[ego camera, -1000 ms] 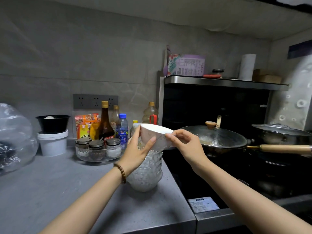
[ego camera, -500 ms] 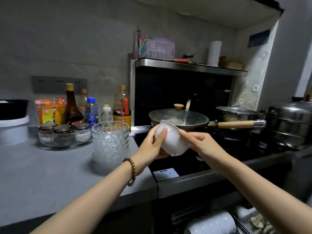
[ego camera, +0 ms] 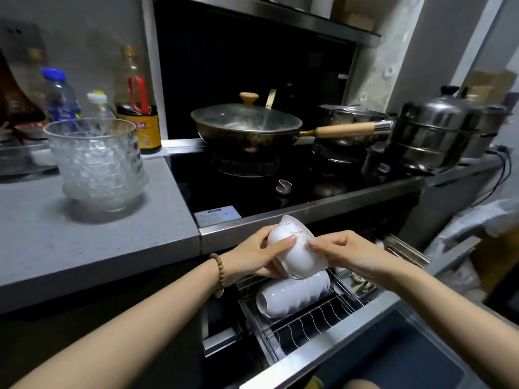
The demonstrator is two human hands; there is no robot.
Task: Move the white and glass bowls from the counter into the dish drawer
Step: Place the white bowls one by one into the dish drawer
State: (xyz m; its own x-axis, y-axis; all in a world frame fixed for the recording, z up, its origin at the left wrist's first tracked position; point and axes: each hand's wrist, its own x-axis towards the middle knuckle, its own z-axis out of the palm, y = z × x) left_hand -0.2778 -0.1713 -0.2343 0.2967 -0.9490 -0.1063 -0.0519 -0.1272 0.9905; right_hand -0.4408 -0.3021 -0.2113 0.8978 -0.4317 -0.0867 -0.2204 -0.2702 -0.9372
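A small white ceramic bowl with a speckled rim (ego camera: 295, 249), tipped on its side, is pinched between the left hand (ego camera: 254, 255) and right hand (ego camera: 344, 252) at frame centre, above the open wire-rack dish drawer (ego camera: 311, 315).

It could chip the row of white bowls (ego camera: 292, 294) directly beneath if lowered carelessly. The stack of clear textured glass bowls (ego camera: 97, 161) waits upper left on the grey counter (ego camera: 92, 242). The drawer's rear is hidden.

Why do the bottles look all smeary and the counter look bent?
Head view: the bottles at the left edge are motion-blurred; the wide lens bows the counter edge; the white bowl in both hands stays fairly sharp; the drawer below sits in dim light.
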